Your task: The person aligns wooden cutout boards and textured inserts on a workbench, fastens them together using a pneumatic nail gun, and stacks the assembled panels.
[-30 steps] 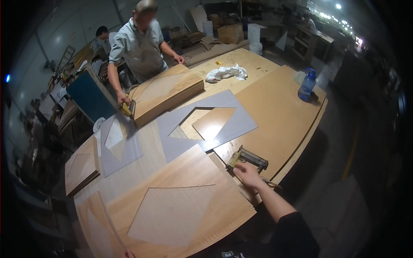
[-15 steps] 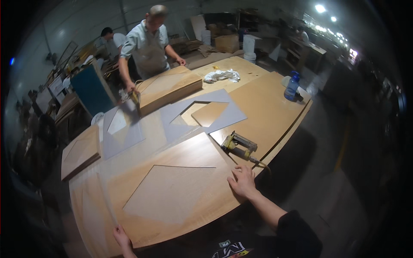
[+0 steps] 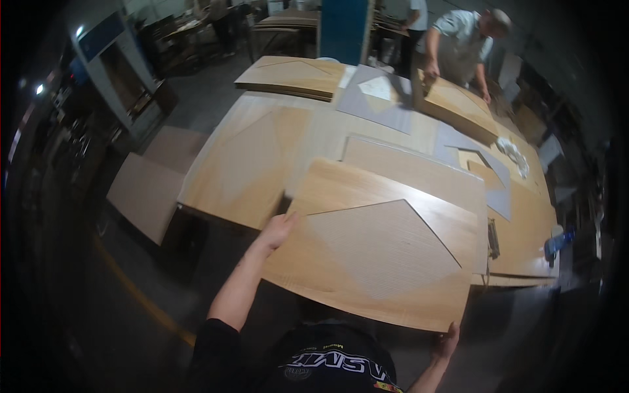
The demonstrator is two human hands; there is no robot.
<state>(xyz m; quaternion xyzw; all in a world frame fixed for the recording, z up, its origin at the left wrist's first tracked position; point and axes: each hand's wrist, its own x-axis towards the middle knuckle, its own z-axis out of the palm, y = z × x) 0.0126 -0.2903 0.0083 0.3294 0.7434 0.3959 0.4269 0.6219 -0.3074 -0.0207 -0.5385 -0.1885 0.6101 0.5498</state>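
Observation:
Both my hands grip a light wooden panel (image 3: 377, 245) marked with a pale, angular inlaid shape. It is tilted and sticks out over the worktable's near edge. My left hand (image 3: 278, 232) is closed on its left edge, and my right hand (image 3: 447, 342) holds its near right corner. Behind the panel lies a plain brownish board (image 3: 419, 167) on the table, partly covered. A nail gun (image 3: 493, 239) sits just past the panel's right edge. Left of my left hand is another wooden panel (image 3: 239, 167) with a similar pale shape.
Across the table a co-worker (image 3: 458, 42) bends over a stack of panels (image 3: 462, 118). Grey template boards (image 3: 373, 111), a white rag (image 3: 513, 157) and a blue bottle (image 3: 557, 246) lie about. Another stack (image 3: 288, 82) stands far left; lower boards (image 3: 144, 196) jut out beside the table.
My view has swung left. The panel has come up off the table and toward me, baring a plain board beneath. My right hand has moved to its near right corner.

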